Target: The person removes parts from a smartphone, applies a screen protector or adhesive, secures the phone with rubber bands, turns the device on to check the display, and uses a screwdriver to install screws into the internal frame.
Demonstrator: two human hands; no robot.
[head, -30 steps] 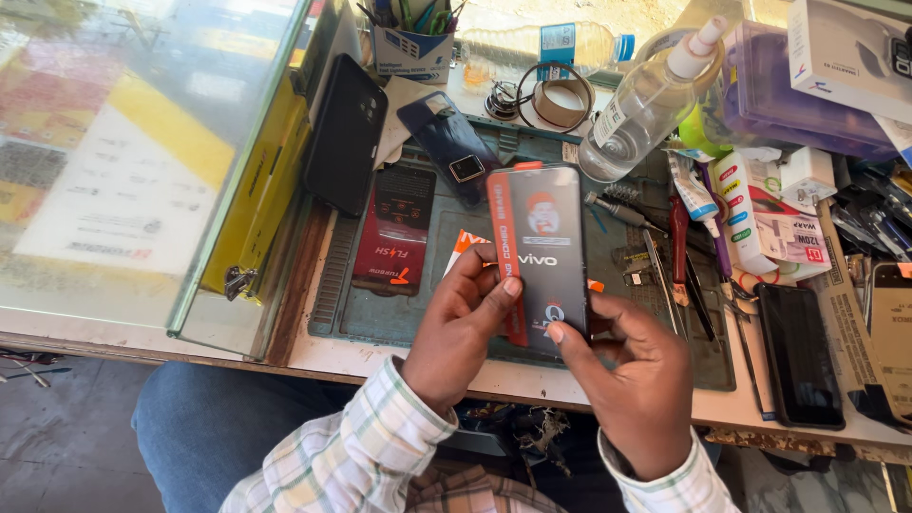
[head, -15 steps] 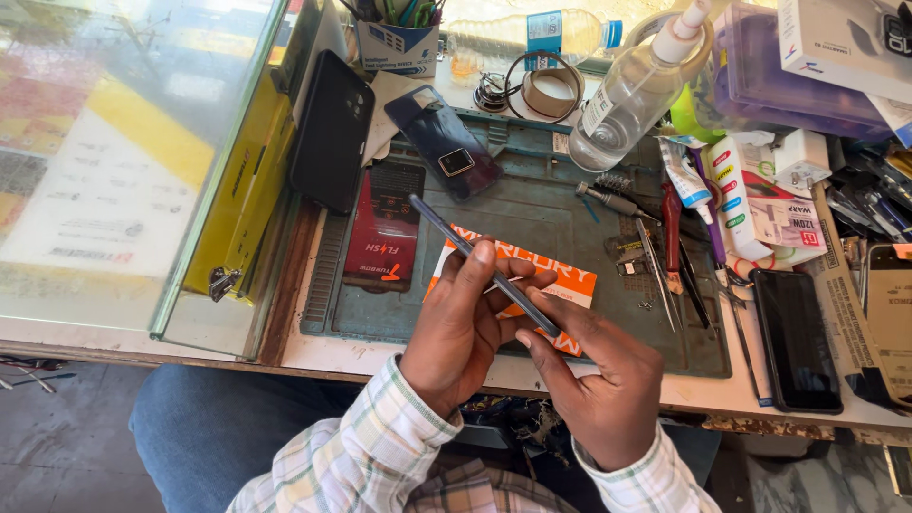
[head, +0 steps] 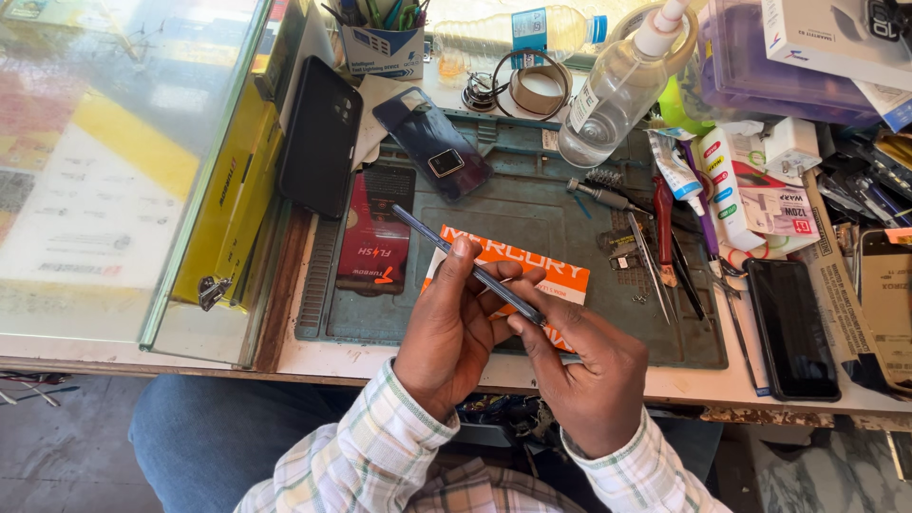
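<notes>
**Phone turned edge-on between both hands**

Phone [head: 470, 266] has rotated since 1 s ago: screen faced the cam then, now only its thin edge shows, much as 0.5 s ago. It runs diagonally, upper end free over the mat, lower end hidden betw. the hands. Front and back can't be made out.

Left hand [head: 456, 328] is closed round the phone's middle, fingertip on the edge. Right hand [head: 589, 366] pinches the lower end, fingers curled tight; its palm is out of sight.

Under the phone lies an orange card pack [head: 532, 271], partly covered. Both sit over a grey-green ribbed work mat [head: 532, 214] on the bench [head: 703, 385]. Further out: glossy dark back cover [head: 432, 142], black case [head: 320, 138], clear plastic spray bottle [head: 617, 90], metal tweezers [head: 646, 261], black slab phone [head: 791, 328] at right. Glass panel [head: 104, 161] at left, cut off by frame.
</notes>
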